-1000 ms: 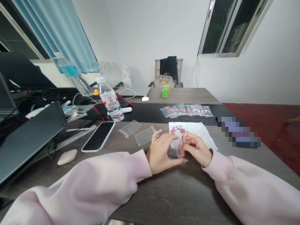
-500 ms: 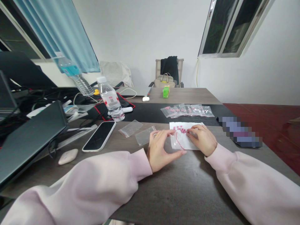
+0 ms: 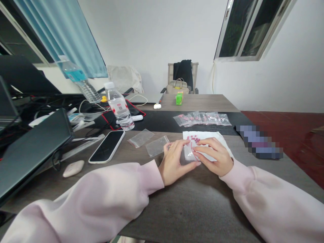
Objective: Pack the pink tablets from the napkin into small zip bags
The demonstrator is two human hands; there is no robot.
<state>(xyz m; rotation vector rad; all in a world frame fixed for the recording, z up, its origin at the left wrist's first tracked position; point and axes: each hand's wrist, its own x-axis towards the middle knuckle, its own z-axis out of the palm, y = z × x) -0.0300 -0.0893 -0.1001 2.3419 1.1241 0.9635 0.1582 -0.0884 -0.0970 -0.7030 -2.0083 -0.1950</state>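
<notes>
My left hand [image 3: 174,161] holds a small clear zip bag [image 3: 187,152] with a red seal line, its fingers at the far corner and thumb at the near one. The bag lies over a white paper sheet [image 3: 215,135]. My right hand [image 3: 215,157] has its fingertips closed together at the bag's red-lined mouth; anything between them is hidden. Several small pink pills [image 3: 194,138] lie on the paper just beyond my hands. To the left lie two flat clear bags, one nearer [image 3: 156,146] and one farther [image 3: 141,138].
Several filled bags with pink pills [image 3: 202,118] lie on the black mat. Left of my hands are a phone [image 3: 107,146], a white mouse-like object [image 3: 73,168], a water bottle [image 3: 121,111] and a laptop [image 3: 43,145]. A blurred-out item [image 3: 260,143] lies at the right.
My right hand has moved left and nearer from the pink pills to the bag's mouth. My left hand stays about where it was, still holding the bag.
</notes>
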